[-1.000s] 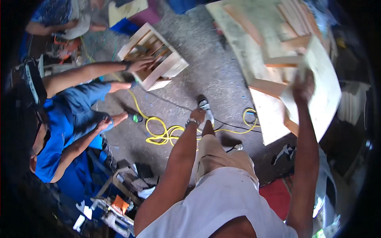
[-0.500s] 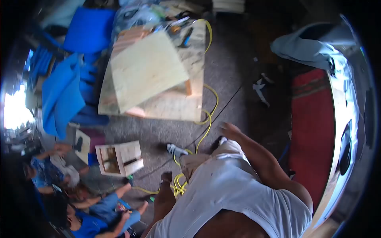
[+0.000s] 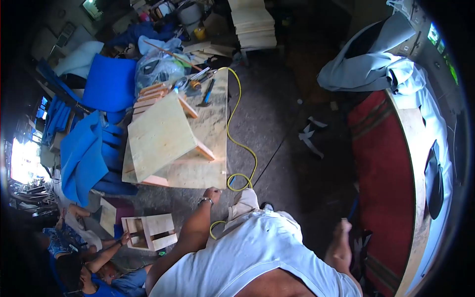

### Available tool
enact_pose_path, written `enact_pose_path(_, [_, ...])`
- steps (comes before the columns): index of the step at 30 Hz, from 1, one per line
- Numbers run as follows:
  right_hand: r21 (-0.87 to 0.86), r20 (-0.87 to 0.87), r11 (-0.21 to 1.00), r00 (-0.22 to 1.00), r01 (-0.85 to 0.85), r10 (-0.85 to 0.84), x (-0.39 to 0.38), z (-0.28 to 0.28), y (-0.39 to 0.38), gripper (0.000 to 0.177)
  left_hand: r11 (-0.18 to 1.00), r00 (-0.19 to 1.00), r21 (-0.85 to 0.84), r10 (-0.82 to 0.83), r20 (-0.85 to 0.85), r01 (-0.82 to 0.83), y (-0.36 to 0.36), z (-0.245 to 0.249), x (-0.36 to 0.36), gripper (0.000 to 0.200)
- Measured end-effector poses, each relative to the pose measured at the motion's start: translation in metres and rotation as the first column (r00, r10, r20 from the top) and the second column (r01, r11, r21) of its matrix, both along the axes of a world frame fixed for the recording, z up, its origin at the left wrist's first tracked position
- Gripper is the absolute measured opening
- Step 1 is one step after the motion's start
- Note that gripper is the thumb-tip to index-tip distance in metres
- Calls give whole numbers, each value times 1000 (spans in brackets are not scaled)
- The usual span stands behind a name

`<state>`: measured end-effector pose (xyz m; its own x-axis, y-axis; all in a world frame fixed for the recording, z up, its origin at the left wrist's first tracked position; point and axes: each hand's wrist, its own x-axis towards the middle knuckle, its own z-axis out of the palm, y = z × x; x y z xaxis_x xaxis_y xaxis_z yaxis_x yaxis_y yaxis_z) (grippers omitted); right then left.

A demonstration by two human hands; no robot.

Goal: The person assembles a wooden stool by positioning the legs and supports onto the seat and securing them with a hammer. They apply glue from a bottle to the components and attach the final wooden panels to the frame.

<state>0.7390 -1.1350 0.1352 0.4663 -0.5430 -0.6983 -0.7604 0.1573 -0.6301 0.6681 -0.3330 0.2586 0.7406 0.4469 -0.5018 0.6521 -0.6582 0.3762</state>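
Note:
My left hand (image 3: 212,194), with a band at its wrist, hangs just past the near edge of the low wooden worktable (image 3: 208,171). Its fingers are curled in and I see nothing in them. On the table a pale plywood panel (image 3: 161,136) rests tilted on wooden legs. A hammer (image 3: 208,92) with a blue and black handle lies behind the panel. My right hand (image 3: 340,246) hangs low at my right side, beside the red cloth-covered board (image 3: 378,188). Its fingers look loosely stretched, holding nothing that I can see.
A yellow hose (image 3: 241,143) curls along the floor by the table. Two people sit at lower left, one with a hand on a small wooden box frame (image 3: 157,232). Blue upholstered pieces (image 3: 81,148) stand left; stacked plywood sheets (image 3: 253,24) stand at the back.
My view has shifted, with the table now nearer. My left hand has come forward to the table edge; my right hand has swung back. A seated person's hand now reaches the box frame.

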Motion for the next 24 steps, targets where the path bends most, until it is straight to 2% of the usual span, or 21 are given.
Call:
enact_pose_path(2, [47,-246,944,912,-327,328,6,10,139,27,999,994,-29,-19,110,22,-5,5,60,37])
enact_pose_path(3, [94,-197,892,870,-443,453,19,35,203,22,998,988,-59,-22,155,31,-10,9,87,37])
enact_pose_path(4, [-168,-140,663,683,-730,717,34,59,260,24,995,981,-87,-24,195,42,-18,21,111,36])
enact_pose_path(5, [-416,-172,313,412,-854,895,54,77,306,28,992,973,-113,-29,230,56,-24,32,128,36])
enact_pose_path(6, [-315,-176,-89,-34,-945,984,88,115,341,26,991,974,-126,-22,227,51,-29,38,138,36])
enact_pose_path(8, [-471,48,-172,-220,-865,974,140,123,390,25,986,974,-164,-6,225,44,-38,39,161,36])
enact_pose_path(9, [-466,66,-173,-229,-868,971,170,142,410,26,987,975,-154,-18,221,53,-36,24,164,35])
enact_pose_path(10, [-458,80,-181,-243,-870,967,194,162,425,27,985,989,-162,-33,147,57,-28,-3,165,36])
enact_pose_path(11, [-410,73,-101,-143,-907,987,212,172,432,28,983,996,-175,-43,72,55,-21,-28,163,38])
enact_pose_path(12, [-369,55,-26,-50,-929,997,233,182,438,28,989,996,-145,14,-91,-28,-21,-27,161,40])
enact_pose_path(13, [-336,32,42,34,-941,999,260,190,441,29,978,987,-175,86,-135,-109,-14,-53,149,43])
enact_pose_path(14, [-362,-12,60,69,-930,998,283,184,435,30,973,980,-207,65,-191,-104,-7,-55,147,43])
enact_pose_path(16, [-407,-88,78,124,-910,988,306,142,401,31,978,942,-139,106,-319,-157,-2,-69,138,43])
enact_pose_path(17, [-294,-183,33,90,-955,979,316,92,365,33,982,952,-158,53,-300,-105,5,-83,139,45])
enact_pose_path(18, [-226,-209,69,118,-972,971,321,67,331,28,985,961,-167,-8,-275,-39,13,-94,146,48])
enact_pose_path(19, [-161,-240,107,144,-981,960,327,44,298,24,983,961,-173,5,-276,-55,19,-93,159,49])
enact_pose_path(20, [-99,-246,235,253,-967,936,332,56,295,21,982,960,-178,5,-281,-58,28,-87,174,49])
enact_pose_path(21, [-48,-259,364,363,-930,895,337,70,292,22,981,951,-192,-81,-297,23,37,-71,196,50])
enact_pose_path(22, [33,-313,512,478,-858,821,336,110,299,22,973,934,-206,-170,-313,108,47,-49,225,50])
enact_pose_path(23, [103,-373,646,573,-756,730,341,143,315,23,968,917,-229,-184,-353,106,59,-65,250,49])
enact_pose_path(24, [365,-140,622,620,-693,772,345,133,308,22,962,898,-252,-199,-391,103,71,-78,275,48])
